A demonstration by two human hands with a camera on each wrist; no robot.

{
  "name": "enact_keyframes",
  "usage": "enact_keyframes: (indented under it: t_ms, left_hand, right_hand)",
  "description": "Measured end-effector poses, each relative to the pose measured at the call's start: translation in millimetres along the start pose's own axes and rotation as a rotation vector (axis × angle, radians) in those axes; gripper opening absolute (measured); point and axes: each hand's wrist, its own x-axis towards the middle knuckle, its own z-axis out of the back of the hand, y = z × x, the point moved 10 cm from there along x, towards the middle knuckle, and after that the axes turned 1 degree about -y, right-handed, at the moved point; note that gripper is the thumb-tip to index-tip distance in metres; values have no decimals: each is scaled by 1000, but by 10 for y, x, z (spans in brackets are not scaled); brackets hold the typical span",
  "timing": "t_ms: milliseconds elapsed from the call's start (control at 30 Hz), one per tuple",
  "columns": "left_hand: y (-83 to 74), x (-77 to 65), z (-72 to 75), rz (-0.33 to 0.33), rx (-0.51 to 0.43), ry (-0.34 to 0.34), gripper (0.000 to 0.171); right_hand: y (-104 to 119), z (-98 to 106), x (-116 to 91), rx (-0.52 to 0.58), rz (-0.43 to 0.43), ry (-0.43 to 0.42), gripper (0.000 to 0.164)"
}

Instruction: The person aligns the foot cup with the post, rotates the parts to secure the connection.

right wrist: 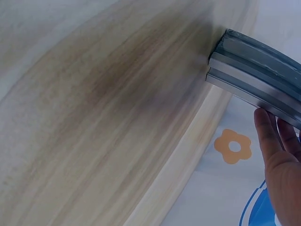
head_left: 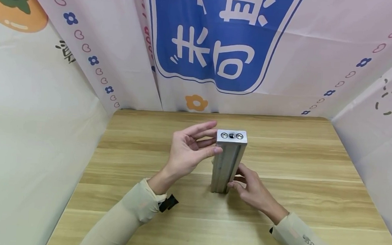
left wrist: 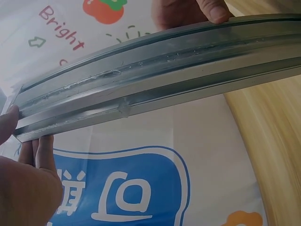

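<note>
An aluminium profile bar (head_left: 225, 163) with long grooves stands upright in the head view, its lower end close over the table. Two screws and a central hole show in its end plate (head_left: 232, 136). Near the top, my left hand (head_left: 188, 148) pinches the bar's left side, thumb in front and fingers behind. Low on the right side, my right hand (head_left: 254, 189) holds the bar between thumb and fingers. Rough, whitish residue lines a groove of the bar (left wrist: 155, 66) in the left wrist view. The right wrist view shows the bar's lower end (right wrist: 249, 66) beyond my fingertips.
Beneath the bar is a wood-grain table (head_left: 301, 159). A printed white curtain (head_left: 300, 76) with a blue sign hangs along the back edge, and white cloth (head_left: 37, 127) closes off the sides. A black strap piece (head_left: 169, 203) juts from the left sleeve.
</note>
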Motion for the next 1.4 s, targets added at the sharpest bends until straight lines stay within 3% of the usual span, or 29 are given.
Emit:
enact_keyframes:
  t_ms: [300, 1000, 1400]
  left_hand:
    - [-46, -28, -24, -50, 11, 25, 63]
    - [-46, -28, -46, -98, 39, 31, 62]
    - [-62, -23, -60, -122, 56, 41, 60]
  right_hand:
    - [29, 18, 20, -3, 1, 9, 51]
    - [32, 77, 57, -56, 7, 14, 54]
    - [408, 239, 155, -72, 81, 6, 60]
